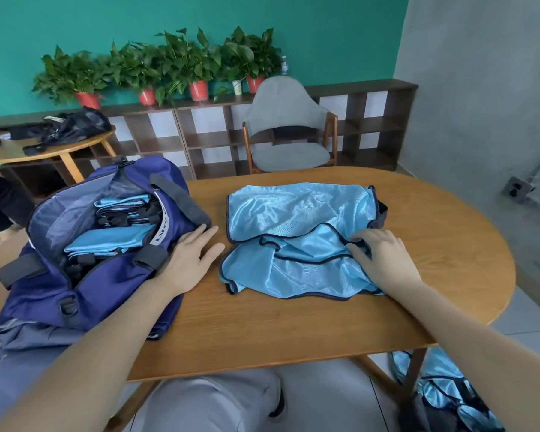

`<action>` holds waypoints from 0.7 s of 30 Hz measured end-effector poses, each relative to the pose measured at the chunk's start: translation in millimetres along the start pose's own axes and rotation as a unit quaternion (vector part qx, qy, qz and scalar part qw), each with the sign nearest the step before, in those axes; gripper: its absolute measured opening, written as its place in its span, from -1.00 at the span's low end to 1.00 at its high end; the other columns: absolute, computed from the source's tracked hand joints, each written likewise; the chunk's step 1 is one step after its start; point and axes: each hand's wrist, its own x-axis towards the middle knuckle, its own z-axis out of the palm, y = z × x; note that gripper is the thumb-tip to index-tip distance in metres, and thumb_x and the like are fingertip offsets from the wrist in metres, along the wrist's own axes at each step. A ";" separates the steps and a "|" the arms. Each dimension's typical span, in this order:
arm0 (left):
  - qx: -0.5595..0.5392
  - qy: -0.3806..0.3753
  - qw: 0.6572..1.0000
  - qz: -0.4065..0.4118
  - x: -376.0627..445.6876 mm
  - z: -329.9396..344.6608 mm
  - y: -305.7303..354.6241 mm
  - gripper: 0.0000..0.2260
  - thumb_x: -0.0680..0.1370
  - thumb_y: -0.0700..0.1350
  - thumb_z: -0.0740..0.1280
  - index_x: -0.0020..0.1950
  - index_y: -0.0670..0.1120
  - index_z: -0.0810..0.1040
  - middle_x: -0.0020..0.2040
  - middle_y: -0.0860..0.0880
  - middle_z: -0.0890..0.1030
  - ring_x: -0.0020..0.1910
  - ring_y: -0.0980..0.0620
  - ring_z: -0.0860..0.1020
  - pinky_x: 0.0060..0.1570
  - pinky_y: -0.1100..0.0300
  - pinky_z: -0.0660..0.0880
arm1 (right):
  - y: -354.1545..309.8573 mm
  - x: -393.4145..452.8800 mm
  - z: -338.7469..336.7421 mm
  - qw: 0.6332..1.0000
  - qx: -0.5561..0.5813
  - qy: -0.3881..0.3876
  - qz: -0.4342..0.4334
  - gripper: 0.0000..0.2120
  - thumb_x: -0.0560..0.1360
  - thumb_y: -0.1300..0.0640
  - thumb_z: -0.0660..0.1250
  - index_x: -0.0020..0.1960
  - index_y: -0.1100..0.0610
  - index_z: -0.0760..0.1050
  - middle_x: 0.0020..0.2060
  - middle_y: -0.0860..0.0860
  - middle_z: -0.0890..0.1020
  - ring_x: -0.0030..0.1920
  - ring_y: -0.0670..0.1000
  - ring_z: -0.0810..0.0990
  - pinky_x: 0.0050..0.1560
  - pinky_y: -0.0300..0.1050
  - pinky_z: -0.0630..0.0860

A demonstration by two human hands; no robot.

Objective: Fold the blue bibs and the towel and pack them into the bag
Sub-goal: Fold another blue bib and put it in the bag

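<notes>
A shiny light-blue bib with dark edging (296, 241) lies crumpled and not yet folded on the round wooden tabletop (293, 322), a little to the right of the middle. The right hand (379, 260) sits on the bib's 3 o'clock side. Its fingers are bent and seem to pinch the dark edge there, though the fold of cloth hides the fingertips a bit.

At 9 o'clock from the bib stands the open dark-blue sports bag with grey straps (85, 263). Inside it lie folded light-blue bibs (113, 232), stacked in neat rows. The left hand (189, 254) lies flat with straight fingers, holding nothing. It rests on the bag's near edge and the tabletop, just beside the loose bib but not touching it.

So I think the step now is starting to fold this bib. Next, the person likely needs to pull the cloth smooth and flat, with both hands on it, then fold it small like the ones in the bag.

More blue bibs in a pile on the floor (449, 397) wait at 5 o'clock, under the tabletop's edge, so much work is left. I cannot see a towel for sure.

Farther off, at 12 o'clock, stands a grey chair with wooden legs (289, 126).
</notes>
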 end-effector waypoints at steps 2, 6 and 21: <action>-0.002 0.040 0.999 0.019 -3.3 -1.9 10.4 -0.39 0.62 0.34 0.12 0.53 0.00 0.42 0.52 -0.12 0.40 0.53 -0.11 0.31 0.53 -0.08 0.23 | -3.2 -3.9 -1.8 0.998 0.018 0.036 -0.053 -0.83 0.57 0.02 0.40 0.12 0.04 0.62 0.05 -0.11 0.64 0.16 0.03 0.52 0.14 -0.06 0.36; 0.034 0.114 0.985 0.127 -8.1 -0.2 60.1 -0.52 0.65 0.23 0.19 0.43 -0.02 0.52 0.35 0.00 0.58 0.36 0.00 0.47 0.39 -0.10 0.41 | -4.0 -5.8 -3.5 0.991 0.066 0.020 -0.111 -0.80 0.51 -0.08 0.43 0.06 0.00 0.67 0.02 -0.16 0.65 0.10 -0.06 0.53 0.14 -0.06 0.43; 0.149 0.013 0.967 0.204 26.5 0.7 125.1 -0.77 0.67 -0.01 0.29 0.26 -0.01 0.64 0.18 0.04 0.66 0.21 0.02 0.54 0.25 0.16 0.26 | -0.2 -5.4 -11.6 0.994 0.047 0.020 -0.094 -0.84 0.59 0.09 0.39 0.14 0.06 0.67 0.01 -0.07 0.70 0.05 -0.01 0.63 0.14 0.03 0.50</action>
